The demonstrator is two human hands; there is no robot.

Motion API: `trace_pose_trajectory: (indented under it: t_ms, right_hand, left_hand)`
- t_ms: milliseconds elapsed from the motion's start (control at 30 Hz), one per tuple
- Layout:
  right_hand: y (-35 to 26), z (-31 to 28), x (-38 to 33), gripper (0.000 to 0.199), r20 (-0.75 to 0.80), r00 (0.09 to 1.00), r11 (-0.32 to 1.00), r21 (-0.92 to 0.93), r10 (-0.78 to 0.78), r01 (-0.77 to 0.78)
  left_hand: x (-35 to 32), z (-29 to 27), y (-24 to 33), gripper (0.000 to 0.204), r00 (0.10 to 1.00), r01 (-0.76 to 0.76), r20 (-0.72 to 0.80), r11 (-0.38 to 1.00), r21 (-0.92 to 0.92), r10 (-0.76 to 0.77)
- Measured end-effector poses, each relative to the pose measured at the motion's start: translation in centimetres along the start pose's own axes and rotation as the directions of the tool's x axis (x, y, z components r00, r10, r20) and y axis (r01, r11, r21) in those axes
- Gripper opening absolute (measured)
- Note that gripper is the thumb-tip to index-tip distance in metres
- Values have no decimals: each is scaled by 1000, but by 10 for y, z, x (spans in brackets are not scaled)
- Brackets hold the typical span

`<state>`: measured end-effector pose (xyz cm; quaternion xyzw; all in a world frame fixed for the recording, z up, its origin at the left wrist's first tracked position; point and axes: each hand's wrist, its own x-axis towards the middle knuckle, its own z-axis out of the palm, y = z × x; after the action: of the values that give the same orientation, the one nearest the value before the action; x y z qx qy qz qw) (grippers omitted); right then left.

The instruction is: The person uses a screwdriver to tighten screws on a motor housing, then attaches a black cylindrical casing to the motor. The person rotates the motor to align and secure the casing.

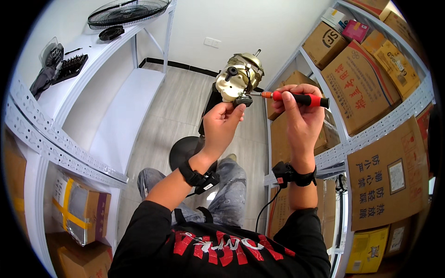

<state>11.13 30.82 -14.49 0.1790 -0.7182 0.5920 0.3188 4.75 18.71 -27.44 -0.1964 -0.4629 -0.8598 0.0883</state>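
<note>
On the white shelf at far left lie a black fan grille and a small black tray; below it sits a taped cardboard box; nearer the middle, the left hand pinches a small black part at the bottom of the brass-coloured fan motor, which stands raised above the grey floor; just right of it, the right hand is clamped around a red-and-black screwdriver, its tip touching the black part; cardboard boxes fill the right-hand rack.
</note>
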Motion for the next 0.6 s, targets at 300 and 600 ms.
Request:
trace_pose_trajectory:
  t_ms: [300, 600]
  right_hand:
    - [-4, 5, 6, 18, 21, 1000, 1000, -24, 12, -12]
    - [-3, 9, 13, 19, 48, 999, 999, -51, 10, -8]
  left_hand:
    - [0, 1, -6, 22, 1000, -5, -5, 999, 54, 6]
    - [1, -3, -7, 21, 997, -59, -51, 994, 91, 64]
